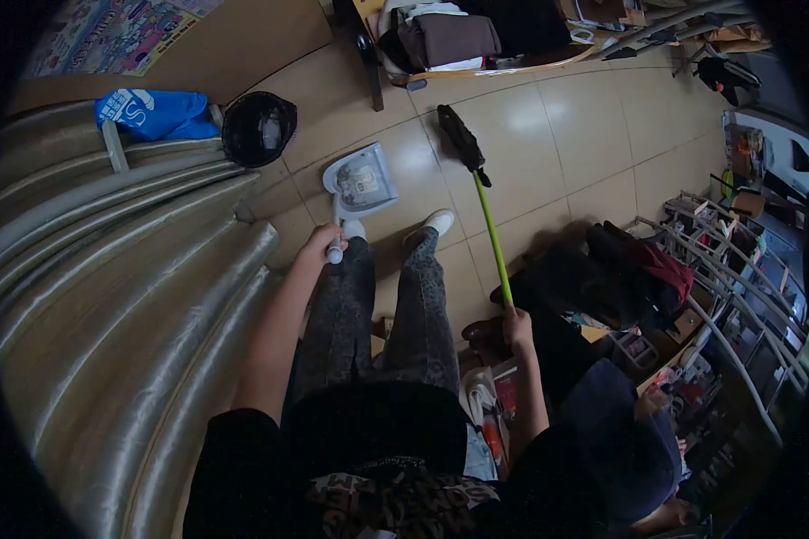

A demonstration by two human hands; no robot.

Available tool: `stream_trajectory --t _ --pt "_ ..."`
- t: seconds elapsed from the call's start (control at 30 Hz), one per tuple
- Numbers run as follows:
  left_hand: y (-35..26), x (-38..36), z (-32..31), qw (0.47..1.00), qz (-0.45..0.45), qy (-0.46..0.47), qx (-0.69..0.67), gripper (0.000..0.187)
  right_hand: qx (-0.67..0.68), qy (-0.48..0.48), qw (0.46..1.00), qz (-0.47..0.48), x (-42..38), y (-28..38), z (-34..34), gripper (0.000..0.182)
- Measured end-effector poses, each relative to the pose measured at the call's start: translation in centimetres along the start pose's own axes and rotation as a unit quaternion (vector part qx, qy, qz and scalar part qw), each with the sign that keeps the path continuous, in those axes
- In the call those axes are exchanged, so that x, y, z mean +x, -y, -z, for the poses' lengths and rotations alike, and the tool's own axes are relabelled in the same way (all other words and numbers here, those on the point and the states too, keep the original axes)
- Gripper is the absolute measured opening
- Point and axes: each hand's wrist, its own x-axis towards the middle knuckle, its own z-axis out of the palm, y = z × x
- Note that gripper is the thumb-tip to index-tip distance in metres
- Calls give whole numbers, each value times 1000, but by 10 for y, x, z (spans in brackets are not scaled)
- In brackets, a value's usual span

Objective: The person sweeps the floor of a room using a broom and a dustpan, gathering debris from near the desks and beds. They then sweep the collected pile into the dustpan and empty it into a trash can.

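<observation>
My left hand point(326, 244) is wrapped round the upright handle of a light grey dustpan point(385, 175). The pan rests on the tiled floor in front of my feet, with grey dust and litter in it. On the right, my right hand point(517, 325) grips the end of a long yellow-green broom handle point(492, 229). The dark broom head point(459, 136) lies on the floor to the right of the dustpan, apart from it.
A black-lined bin point(259, 129) stands beside a blue bag point(157, 114) at upper left. Large silvery rolls point(189, 359) fill the left. A container of cloths point(458, 40) is at the top. Racks, dark bags and another person point(625, 431) are at right.
</observation>
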Motion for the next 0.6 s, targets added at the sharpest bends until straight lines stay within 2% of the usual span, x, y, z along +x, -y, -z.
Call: stream_trajectory --t 0.03,0.1,0.17,0.2,0.23,0.37,0.43,0.47,0.5,0.53,0.57,0.6 --pt "-3 2 -2 1000 -6 1 11 5 -106 -37 992 61 25 -8 8 37" --pt "-7 8 -4 1000 -8 2 -12 6 -108 -43 991 62 50 10 0 37" --pt "-10 14 -3 999 -7 1 -31 7 -165 -31 986 20 56 42 -23 27" --pt "-10 17 -3 997 -4 8 -76 8 -200 -27 979 20 66 39 -36 27" --pt "-12 19 -3 993 -4 16 -121 9 -232 -17 972 29 73 29 -50 28" --pt "-14 19 -10 989 -27 29 -145 10 -312 30 947 71 70 -45 -92 31" --pt "-14 29 -5 992 -10 5 -123 5 -265 72 961 45 60 -70 -102 33" --pt "-5 47 10 992 -10 6 -127 5 -180 123 976 10 26 -46 -100 33" --pt "6 75 34 970 68 97 -212 5 -91 173 980 -24 3 -27 -99 34" --pt "5 75 36 951 102 144 -254 5 -91 174 980 -21 0 -23 -93 34" --pt "4 74 39 928 140 187 -290 5 -36 203 977 -59 -2 -21 -85 33" --pt "-4 46 27 972 54 144 -176 7 19 232 968 -98 -4 -19 -79 31"
